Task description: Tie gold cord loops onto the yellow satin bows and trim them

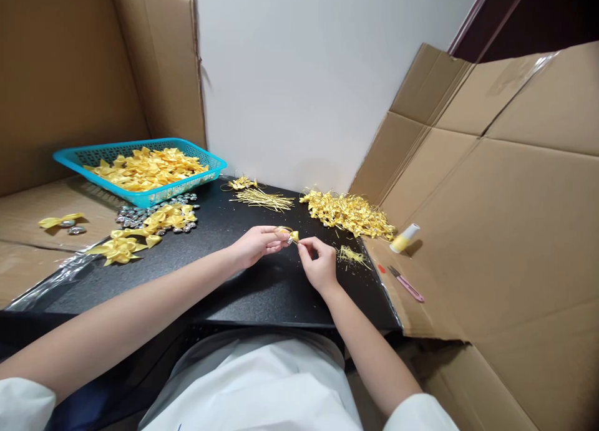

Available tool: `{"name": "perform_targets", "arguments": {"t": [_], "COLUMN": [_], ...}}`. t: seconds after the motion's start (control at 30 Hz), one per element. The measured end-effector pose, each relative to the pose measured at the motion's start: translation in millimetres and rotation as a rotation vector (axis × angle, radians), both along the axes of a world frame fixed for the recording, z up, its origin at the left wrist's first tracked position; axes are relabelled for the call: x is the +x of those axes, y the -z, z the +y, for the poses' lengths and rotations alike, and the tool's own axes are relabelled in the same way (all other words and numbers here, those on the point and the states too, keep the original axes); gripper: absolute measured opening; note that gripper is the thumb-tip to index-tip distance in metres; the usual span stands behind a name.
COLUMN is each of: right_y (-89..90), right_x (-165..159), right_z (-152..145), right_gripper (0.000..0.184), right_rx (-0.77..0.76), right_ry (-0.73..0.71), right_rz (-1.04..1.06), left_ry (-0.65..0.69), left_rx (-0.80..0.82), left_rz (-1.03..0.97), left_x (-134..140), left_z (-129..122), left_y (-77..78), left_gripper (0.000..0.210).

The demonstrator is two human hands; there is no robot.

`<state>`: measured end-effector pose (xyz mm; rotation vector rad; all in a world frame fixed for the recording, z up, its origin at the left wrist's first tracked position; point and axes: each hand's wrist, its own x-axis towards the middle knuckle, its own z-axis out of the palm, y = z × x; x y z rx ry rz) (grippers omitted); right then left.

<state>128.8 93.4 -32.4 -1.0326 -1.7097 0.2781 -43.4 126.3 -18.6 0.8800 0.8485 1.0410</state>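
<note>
- yellow bow [294, 236]: apparently part-done, between both sets of fingertips
- pinched narrow on it by left hand [259, 245] and right hand [321, 264]
- just ahead: gold ties [264, 199], apparently unused
- beyond, rightward: heaped bows [344, 213], apparently done
- farther left: silver beads [135, 217], blue basket [150, 198] of bows, apparently left to do

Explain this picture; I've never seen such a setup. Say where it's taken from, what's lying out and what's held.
No machine here, just a person's bare hands: left hand and right hand hold a yellow bow between them. The camera is worn on that person's head. On the black table lie silvery beads, thin yellow cords and a heap of yellow bows. A turquoise basket at left holds yellow ribbon pieces; at right, pink-handled snips and a thread spool sit on cardboard.
</note>
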Motion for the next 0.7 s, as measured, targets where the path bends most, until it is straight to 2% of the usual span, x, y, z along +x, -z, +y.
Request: {"name": "perform_targets", "arguments": {"t": [0.7], "right_y": [-1.6], "right_x": [-0.6], "right_z": [-1.0], "right_gripper": [0.019], "right_rx": [-0.028], "right_ry": [0.017], "right_rz": [0.008], "left_ry": [0.01], "left_rx": [0.02], "left_rz": [0.015], "left_x": [0.8], "left_z": [1.0], "left_y": [4.7], "left_gripper": [0.029]}}
